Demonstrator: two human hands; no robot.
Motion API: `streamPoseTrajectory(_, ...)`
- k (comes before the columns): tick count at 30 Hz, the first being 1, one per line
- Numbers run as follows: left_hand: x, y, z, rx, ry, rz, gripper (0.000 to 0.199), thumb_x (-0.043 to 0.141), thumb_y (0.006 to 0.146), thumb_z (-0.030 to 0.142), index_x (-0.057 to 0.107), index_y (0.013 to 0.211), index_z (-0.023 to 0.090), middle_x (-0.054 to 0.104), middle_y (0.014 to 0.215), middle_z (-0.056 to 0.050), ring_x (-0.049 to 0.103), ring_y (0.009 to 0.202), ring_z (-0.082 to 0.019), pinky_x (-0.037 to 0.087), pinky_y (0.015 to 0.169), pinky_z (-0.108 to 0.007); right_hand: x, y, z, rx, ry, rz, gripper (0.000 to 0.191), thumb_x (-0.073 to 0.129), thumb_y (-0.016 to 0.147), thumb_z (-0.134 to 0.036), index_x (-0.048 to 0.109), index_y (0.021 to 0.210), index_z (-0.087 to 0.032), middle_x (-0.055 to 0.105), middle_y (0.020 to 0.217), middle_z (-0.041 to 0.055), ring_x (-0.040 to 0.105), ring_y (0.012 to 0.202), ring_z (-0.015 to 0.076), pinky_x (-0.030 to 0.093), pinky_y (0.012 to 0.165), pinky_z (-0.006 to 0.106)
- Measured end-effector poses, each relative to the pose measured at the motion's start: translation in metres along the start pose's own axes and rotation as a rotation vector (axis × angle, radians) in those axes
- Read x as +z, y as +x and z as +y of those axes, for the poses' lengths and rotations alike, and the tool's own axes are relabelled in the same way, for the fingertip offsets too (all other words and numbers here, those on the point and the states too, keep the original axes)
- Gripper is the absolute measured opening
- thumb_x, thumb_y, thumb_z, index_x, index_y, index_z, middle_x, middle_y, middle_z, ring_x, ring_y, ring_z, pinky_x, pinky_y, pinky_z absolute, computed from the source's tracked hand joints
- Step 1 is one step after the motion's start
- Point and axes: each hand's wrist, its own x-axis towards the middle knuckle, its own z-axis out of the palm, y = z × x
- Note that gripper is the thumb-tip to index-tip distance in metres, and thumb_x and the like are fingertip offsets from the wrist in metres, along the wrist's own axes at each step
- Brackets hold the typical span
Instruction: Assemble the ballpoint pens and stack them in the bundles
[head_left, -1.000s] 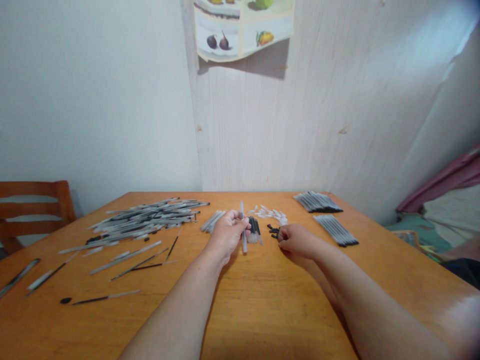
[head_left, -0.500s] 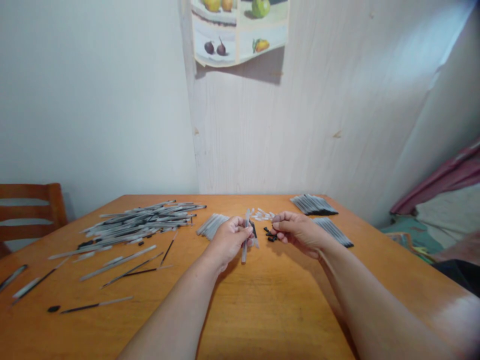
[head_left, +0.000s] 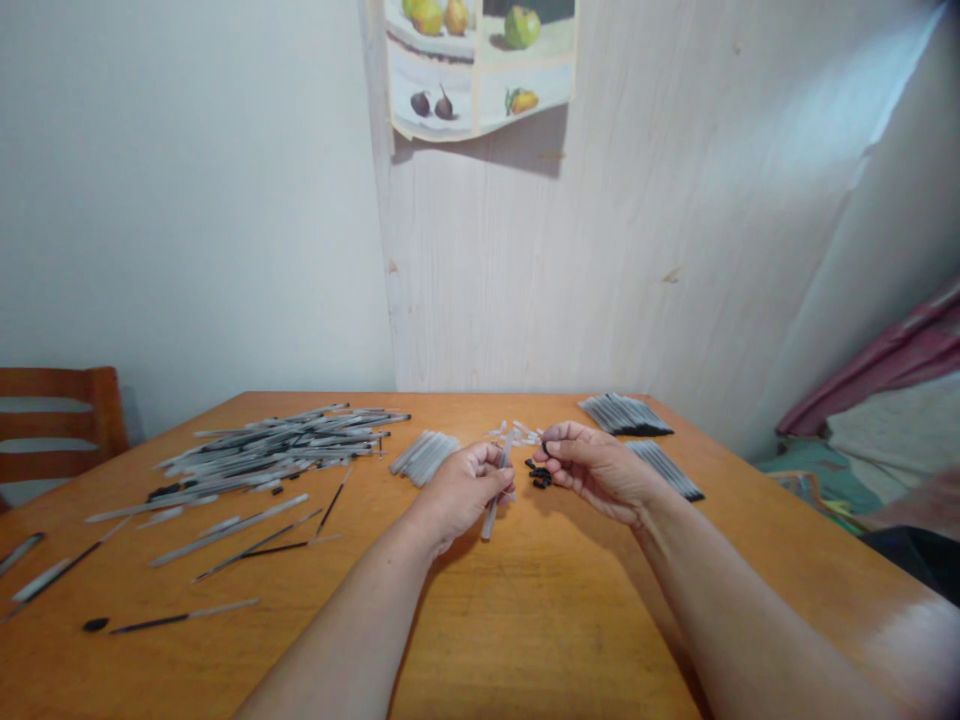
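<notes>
Near the middle of the wooden table, my left hand pinches a translucent pen barrel, which leans slightly to the right. My right hand is closed at the fingertips on a small black cap. Just below and left of those fingertips lie several black caps. Small white pieces are scattered behind, between the hands. A row of clear barrels lies beyond my left hand. Beyond my right hand are two rows of black-ended barrels, a far one and a nearer one, partly hidden.
A large loose heap of pens covers the left part of the table. Nearer are single refills, a long barrel and a black piece. A wooden chair stands at the left, and cloths lie at the right.
The barrel in my left hand has tilted to the right. My right fingertips have lifted slightly from the black caps, and a small black cap now shows between them. The view has shifted slightly.
</notes>
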Motion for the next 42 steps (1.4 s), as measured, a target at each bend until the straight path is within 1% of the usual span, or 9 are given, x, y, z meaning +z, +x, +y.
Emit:
streamPoseTrajectory(5,0.001,0.0,-0.001,0.006,0.009,-0.025,0.017,0.065,0.077,0.026,0.058,0.088,0.016,0.062,0.075,-0.001,0.056,0.061,-0.009,0.045,0.06,-0.022,0.005,-0.001,-0.001,-0.042,-0.011,0.017,0.022,0.079,0.071,-0.017,0.068,0.09,-0.016,0.07,0.083,0.0032,0.059,0.06,0.0062,0.05,0.056,0.016)
streamPoseTrajectory(12,0.003,-0.001,0.001,-0.018,0.039,-0.029,0.016,0.068,0.073,0.028,0.06,0.083,0.018,0.061,0.071,0.0,0.054,0.059,-0.01,0.043,0.056,-0.021,0.008,0.0,-0.002,-0.067,-0.054,0.071,0.025,0.079,0.068,-0.019,0.071,0.091,-0.014,0.068,0.082,0.0036,0.055,0.058,0.0064,0.046,0.054,0.018)
streamPoseTrajectory(16,0.004,-0.002,0.001,-0.01,0.08,-0.045,0.015,0.068,0.073,0.028,0.061,0.081,0.018,0.06,0.07,0.0,0.053,0.059,-0.01,0.042,0.057,-0.021,0.012,0.001,-0.002,-0.103,-0.085,0.104,0.026,0.08,0.065,-0.02,0.068,0.088,-0.016,0.065,0.077,0.0006,0.053,0.058,0.0071,0.042,0.052,0.019)
streamPoseTrajectory(20,0.005,-0.004,0.002,0.018,0.125,-0.03,0.012,0.068,0.072,0.027,0.062,0.078,0.018,0.06,0.067,0.0,0.053,0.06,-0.01,0.04,0.056,-0.021,0.017,-0.001,-0.003,-0.142,-0.155,0.167,0.025,0.08,0.063,-0.024,0.067,0.083,-0.016,0.063,0.075,-0.0009,0.051,0.059,0.0072,0.04,0.054,0.021)
streamPoseTrajectory(27,0.006,-0.004,0.002,0.022,0.178,-0.027,0.011,0.067,0.072,0.025,0.062,0.078,0.017,0.061,0.068,0.0,0.055,0.061,-0.011,0.04,0.057,-0.022,0.021,-0.002,-0.003,-0.17,-0.295,0.232,0.028,0.078,0.064,-0.028,0.068,0.087,-0.016,0.063,0.075,-0.0007,0.049,0.059,0.0083,0.038,0.057,0.023)
streamPoseTrajectory(33,0.005,-0.005,0.002,0.022,0.186,-0.023,0.009,0.067,0.073,0.026,0.063,0.077,0.019,0.061,0.067,0.001,0.055,0.06,-0.011,0.039,0.054,-0.021,0.02,-0.001,-0.001,-0.186,-0.363,0.21,0.027,0.075,0.066,-0.03,0.068,0.089,-0.017,0.064,0.075,-0.0007,0.05,0.06,0.009,0.039,0.058,0.024)
streamPoseTrajectory(39,0.003,-0.002,-0.003,0.024,0.186,-0.037,0.012,0.069,0.073,0.028,0.065,0.078,0.019,0.063,0.071,-0.001,0.057,0.063,-0.013,0.043,0.059,-0.023,0.018,-0.001,-0.001,-0.181,-0.39,0.197,0.026,0.074,0.068,-0.03,0.068,0.09,-0.017,0.064,0.076,-0.0004,0.051,0.061,0.0093,0.039,0.058,0.024)
streamPoseTrajectory(42,0.002,-0.001,-0.003,0.025,0.195,-0.039,0.014,0.07,0.073,0.03,0.066,0.078,0.018,0.064,0.072,-0.002,0.057,0.063,-0.013,0.042,0.058,-0.023,0.019,-0.001,-0.001,-0.18,-0.392,0.197,0.024,0.073,0.068,-0.028,0.069,0.089,-0.018,0.063,0.075,-0.0012,0.051,0.06,0.009,0.039,0.058,0.024)
